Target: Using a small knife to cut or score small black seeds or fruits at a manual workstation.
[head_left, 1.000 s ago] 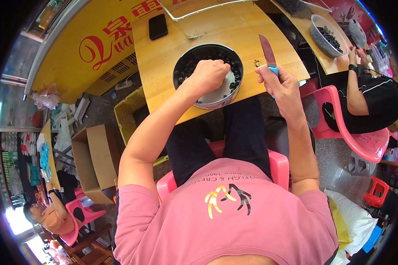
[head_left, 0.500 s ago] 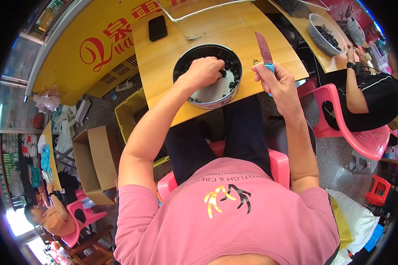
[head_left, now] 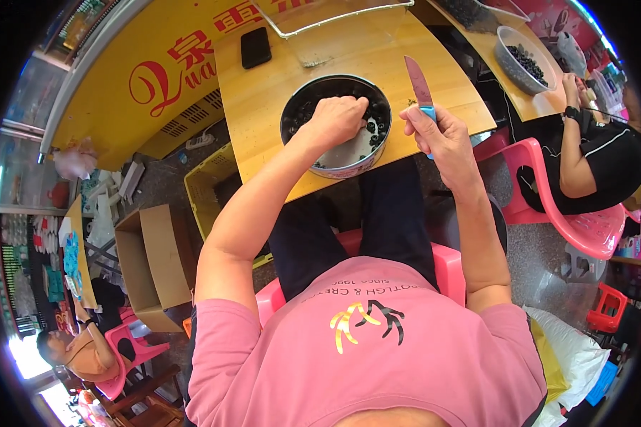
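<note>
A round metal tin [head_left: 347, 171] stands near the front edge of the wooden table, with small dark, roundish pieces [head_left: 379, 114] against its inner wall. My left hand [head_left: 338, 119] reaches down into it, fingers curled together among the pieces. What the fingertips hold, if anything, is hidden. Just right of the tin, my right hand [head_left: 445, 142] is wrapped round the blue handle of a knife [head_left: 419, 82]. Its blade points up and away from me.
A black phone [head_left: 256, 48] lies at the table's [head_left: 235, 107] far left. To the right, a co-worker [head_left: 598, 156] sits on a pink chair [head_left: 541, 171] beside a clear bowl [head_left: 504, 62] of dark pieces. An open cardboard box [head_left: 165, 249] and a yellow crate [head_left: 205, 186] stand at left.
My left hand has shifted slightly right within the tin. My right hand has moved a little left and down with the knife. The co-worker's hands at right have also moved.
</note>
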A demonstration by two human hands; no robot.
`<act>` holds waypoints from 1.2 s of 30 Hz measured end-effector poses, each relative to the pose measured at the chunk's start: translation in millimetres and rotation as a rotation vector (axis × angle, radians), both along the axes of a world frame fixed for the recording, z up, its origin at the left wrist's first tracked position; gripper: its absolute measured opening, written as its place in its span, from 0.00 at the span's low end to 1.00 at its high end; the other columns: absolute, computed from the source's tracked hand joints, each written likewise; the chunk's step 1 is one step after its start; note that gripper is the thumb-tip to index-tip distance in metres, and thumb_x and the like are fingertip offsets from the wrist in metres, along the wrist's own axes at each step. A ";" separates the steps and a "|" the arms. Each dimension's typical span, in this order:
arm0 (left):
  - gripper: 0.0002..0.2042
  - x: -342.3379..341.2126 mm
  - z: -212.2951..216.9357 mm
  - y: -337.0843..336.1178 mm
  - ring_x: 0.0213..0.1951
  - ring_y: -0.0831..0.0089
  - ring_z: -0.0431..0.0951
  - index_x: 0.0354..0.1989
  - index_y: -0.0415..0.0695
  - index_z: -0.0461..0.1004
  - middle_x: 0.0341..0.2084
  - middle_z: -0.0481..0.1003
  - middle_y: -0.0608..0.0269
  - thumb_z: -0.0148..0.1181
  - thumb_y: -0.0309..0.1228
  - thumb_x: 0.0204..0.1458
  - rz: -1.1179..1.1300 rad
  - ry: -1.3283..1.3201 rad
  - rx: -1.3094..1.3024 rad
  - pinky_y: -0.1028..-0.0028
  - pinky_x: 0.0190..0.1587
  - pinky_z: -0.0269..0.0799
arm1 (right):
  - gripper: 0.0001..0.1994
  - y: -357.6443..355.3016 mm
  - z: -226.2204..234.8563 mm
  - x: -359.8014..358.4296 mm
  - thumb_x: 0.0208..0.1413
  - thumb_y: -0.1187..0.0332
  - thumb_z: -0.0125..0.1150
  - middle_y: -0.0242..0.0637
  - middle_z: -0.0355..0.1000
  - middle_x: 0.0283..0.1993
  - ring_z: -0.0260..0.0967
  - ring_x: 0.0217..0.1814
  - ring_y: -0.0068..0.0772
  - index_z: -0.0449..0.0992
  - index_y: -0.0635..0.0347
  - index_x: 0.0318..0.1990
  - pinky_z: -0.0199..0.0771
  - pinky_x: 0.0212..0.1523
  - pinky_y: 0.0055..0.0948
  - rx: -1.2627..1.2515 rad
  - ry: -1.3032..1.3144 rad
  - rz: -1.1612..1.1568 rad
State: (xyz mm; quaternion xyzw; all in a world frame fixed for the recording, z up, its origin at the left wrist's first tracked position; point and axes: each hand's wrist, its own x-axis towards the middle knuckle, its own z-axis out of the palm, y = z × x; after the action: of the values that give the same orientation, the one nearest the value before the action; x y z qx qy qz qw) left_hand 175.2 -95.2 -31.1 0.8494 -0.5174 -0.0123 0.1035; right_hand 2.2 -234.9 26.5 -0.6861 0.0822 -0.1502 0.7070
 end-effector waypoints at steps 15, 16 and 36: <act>0.14 -50.2 62.3 52.4 0.32 0.80 0.75 0.49 0.37 0.66 0.34 0.76 0.63 0.59 0.24 0.56 -0.024 1.124 -0.672 0.80 0.34 0.70 | 0.10 31.1 2.4 16.6 0.58 0.64 0.62 0.23 0.68 0.26 0.55 0.21 0.10 0.77 0.62 0.41 0.53 0.22 0.14 0.103 -0.010 0.019; 0.15 -55.4 65.4 55.2 0.34 0.80 0.75 0.49 0.37 0.65 0.35 0.76 0.62 0.59 0.23 0.55 -0.021 1.130 -0.734 0.79 0.34 0.70 | 0.10 34.5 2.9 18.8 0.58 0.64 0.62 0.23 0.68 0.26 0.55 0.21 0.10 0.77 0.62 0.41 0.53 0.22 0.14 0.101 -0.009 0.026; 0.07 -85.0 65.0 78.1 0.24 0.80 0.69 0.36 0.38 0.75 0.27 0.69 0.65 0.63 0.20 0.48 0.216 0.481 -0.985 0.78 0.27 0.66 | 0.09 68.6 1.2 25.1 0.56 0.68 0.64 0.22 0.66 0.24 0.57 0.22 0.12 0.76 0.61 0.42 0.57 0.23 0.16 0.323 -0.003 0.124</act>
State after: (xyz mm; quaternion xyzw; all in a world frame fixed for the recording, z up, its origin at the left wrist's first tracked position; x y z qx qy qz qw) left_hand 90.1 -17.1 33.9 0.7221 -0.3338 0.0482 0.6040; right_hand 27.3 -166.4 27.7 -0.5670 0.0617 -0.0922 0.8162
